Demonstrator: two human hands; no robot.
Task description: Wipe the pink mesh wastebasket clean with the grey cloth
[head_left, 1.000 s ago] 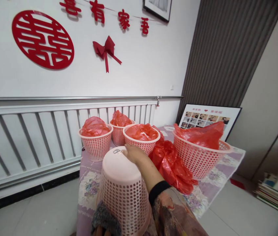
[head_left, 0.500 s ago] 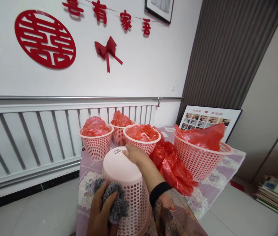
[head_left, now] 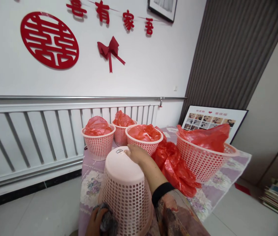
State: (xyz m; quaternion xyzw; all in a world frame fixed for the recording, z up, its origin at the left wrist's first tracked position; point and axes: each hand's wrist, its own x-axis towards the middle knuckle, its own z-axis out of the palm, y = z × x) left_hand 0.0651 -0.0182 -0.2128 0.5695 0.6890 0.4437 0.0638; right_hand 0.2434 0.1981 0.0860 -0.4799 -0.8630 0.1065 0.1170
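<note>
An upside-down pink plastic basket [head_left: 126, 193] with a perforated wall stands before me on the table. My right hand [head_left: 135, 154] grips its solid base at the far right edge, the fingers partly hidden behind it. Low on the basket's left side, my left hand [head_left: 96, 221] is closed on a grey fuzzy cloth [head_left: 108, 223], which rests against the perforated wall. Just to the right of my right forearm lies a heap of crumpled red plastic bags [head_left: 172, 164].
Several upright pink baskets lined with red bags stand behind, among them one at left [head_left: 98, 144] and a larger one at right [head_left: 203, 160]. A flowered cloth [head_left: 92, 183] covers the table. A white radiator [head_left: 30, 141] runs along the wall; a photo board [head_left: 215, 114] leans at right.
My left hand has slid the grey cloth down the basket's side toward its rim. My right hand keeps its place on the base. The view has shifted slightly.
</note>
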